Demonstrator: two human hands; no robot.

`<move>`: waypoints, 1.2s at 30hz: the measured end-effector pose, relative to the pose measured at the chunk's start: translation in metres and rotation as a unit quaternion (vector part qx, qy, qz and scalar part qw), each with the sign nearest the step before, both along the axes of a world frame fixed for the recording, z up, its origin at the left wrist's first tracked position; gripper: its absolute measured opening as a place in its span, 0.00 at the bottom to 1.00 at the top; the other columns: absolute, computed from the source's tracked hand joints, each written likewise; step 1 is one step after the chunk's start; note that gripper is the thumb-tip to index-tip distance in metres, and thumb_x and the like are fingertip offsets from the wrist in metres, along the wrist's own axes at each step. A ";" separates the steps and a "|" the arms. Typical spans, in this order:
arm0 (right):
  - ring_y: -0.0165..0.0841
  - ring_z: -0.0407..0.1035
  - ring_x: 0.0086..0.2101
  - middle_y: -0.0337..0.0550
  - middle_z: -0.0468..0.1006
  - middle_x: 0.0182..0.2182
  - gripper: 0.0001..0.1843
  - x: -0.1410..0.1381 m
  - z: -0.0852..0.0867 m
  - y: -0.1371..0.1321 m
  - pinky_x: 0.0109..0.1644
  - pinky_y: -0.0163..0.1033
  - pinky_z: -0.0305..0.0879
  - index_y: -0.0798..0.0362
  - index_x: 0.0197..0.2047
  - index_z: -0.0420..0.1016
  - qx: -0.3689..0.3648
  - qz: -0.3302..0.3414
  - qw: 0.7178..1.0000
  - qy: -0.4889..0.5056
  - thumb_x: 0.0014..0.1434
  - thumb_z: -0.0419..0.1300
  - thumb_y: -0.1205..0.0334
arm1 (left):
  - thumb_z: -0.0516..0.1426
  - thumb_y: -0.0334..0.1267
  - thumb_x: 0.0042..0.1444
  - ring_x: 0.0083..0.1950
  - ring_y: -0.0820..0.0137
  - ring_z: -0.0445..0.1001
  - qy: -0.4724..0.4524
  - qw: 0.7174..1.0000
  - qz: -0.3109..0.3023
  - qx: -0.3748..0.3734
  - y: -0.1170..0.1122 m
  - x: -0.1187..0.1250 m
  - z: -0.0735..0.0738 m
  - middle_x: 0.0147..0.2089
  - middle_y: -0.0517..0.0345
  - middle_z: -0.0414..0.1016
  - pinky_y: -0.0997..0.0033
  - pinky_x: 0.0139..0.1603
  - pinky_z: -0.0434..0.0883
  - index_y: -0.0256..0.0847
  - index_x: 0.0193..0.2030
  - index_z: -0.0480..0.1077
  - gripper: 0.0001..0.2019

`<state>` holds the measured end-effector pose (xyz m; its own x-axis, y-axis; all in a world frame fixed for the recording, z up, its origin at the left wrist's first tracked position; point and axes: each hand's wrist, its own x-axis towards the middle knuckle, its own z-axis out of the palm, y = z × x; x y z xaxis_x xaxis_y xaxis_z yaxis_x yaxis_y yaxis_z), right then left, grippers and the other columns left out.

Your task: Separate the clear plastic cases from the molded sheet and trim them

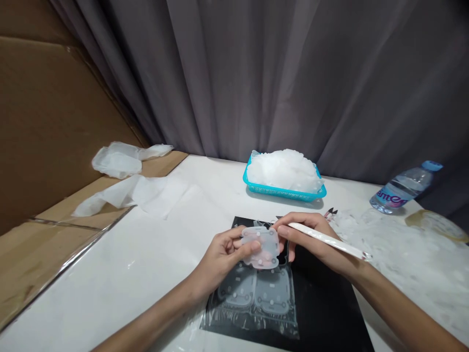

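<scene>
My left hand [223,254] pinches a small translucent rubbery pad [261,246] with raised dots, holding it above a black mat [322,298]. My right hand [311,237] touches the pad's right edge with its fingertips and grips a white pen-like tool [330,239] that points back over my wrist. Under both hands, a clear sheet of similar moulded pads [256,298] lies flat on the mat.
A turquoise basket [282,193] heaped with translucent white pieces stands behind the mat. Small nippers [331,212] and loose scraps lie to the right, beside a lying water bottle [403,188]. Cardboard [44,127] and crumpled white plastic bags [124,181] fill the left side. A grey curtain hangs behind.
</scene>
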<state>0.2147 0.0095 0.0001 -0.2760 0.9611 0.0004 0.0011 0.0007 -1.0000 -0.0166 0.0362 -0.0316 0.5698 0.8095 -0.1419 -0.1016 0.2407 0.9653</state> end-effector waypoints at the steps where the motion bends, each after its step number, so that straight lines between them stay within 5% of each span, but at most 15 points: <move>1: 0.29 0.75 0.24 0.40 0.82 0.29 0.14 0.000 -0.001 0.000 0.30 0.35 0.74 0.53 0.42 0.84 0.000 0.002 1.000 -0.004 0.64 0.67 0.49 | 0.67 0.45 0.61 0.35 0.66 0.84 0.001 1.000 -0.004 0.001 0.000 0.000 0.000 0.36 0.49 0.87 0.71 0.39 0.77 0.35 0.44 0.78 0.14; 18: 0.32 0.76 0.23 0.40 0.81 0.25 0.20 0.000 -0.007 0.003 0.29 0.36 0.77 0.55 0.40 0.83 -0.044 -0.041 0.998 -0.010 0.56 0.72 0.45 | 0.61 0.45 0.68 0.36 0.69 0.83 0.007 0.999 -0.042 0.027 -0.002 0.003 0.001 0.44 0.50 0.87 0.72 0.41 0.78 0.39 0.53 0.80 0.15; 24: 0.33 0.78 0.30 0.41 0.81 0.27 0.20 0.002 -0.014 0.006 0.35 0.37 0.78 0.55 0.37 0.82 -0.044 -0.061 0.997 -0.005 0.55 0.73 0.45 | 0.60 0.43 0.69 0.35 0.68 0.84 -0.012 0.999 -0.039 0.022 -0.001 0.004 -0.005 0.41 0.50 0.87 0.68 0.41 0.81 0.37 0.53 0.75 0.12; 32: 0.31 0.75 0.29 0.43 0.80 0.29 0.23 0.001 -0.015 0.008 0.36 0.37 0.74 0.56 0.35 0.81 -0.020 -0.062 0.998 -0.001 0.63 0.66 0.42 | 0.62 0.44 0.67 0.33 0.66 0.85 -0.027 0.999 -0.030 0.016 -0.001 0.005 -0.004 0.34 0.53 0.86 0.65 0.40 0.83 0.38 0.47 0.71 0.12; 36: 0.26 0.63 0.23 0.38 0.74 0.24 0.26 0.003 -0.020 0.009 0.28 0.33 0.60 0.55 0.34 0.81 -0.004 -0.122 0.992 -0.033 0.65 0.61 0.38 | 0.63 0.44 0.66 0.32 0.68 0.84 -0.022 0.999 -0.021 0.011 -0.001 0.007 -0.004 0.33 0.55 0.86 0.68 0.39 0.82 0.38 0.45 0.70 0.12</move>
<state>0.2173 0.0184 -0.0203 -0.0348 0.9992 -0.0175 0.0652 -0.0152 -0.9978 -0.0100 0.0352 -0.0352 0.6091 0.7868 -0.0990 -0.1337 0.2250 0.9651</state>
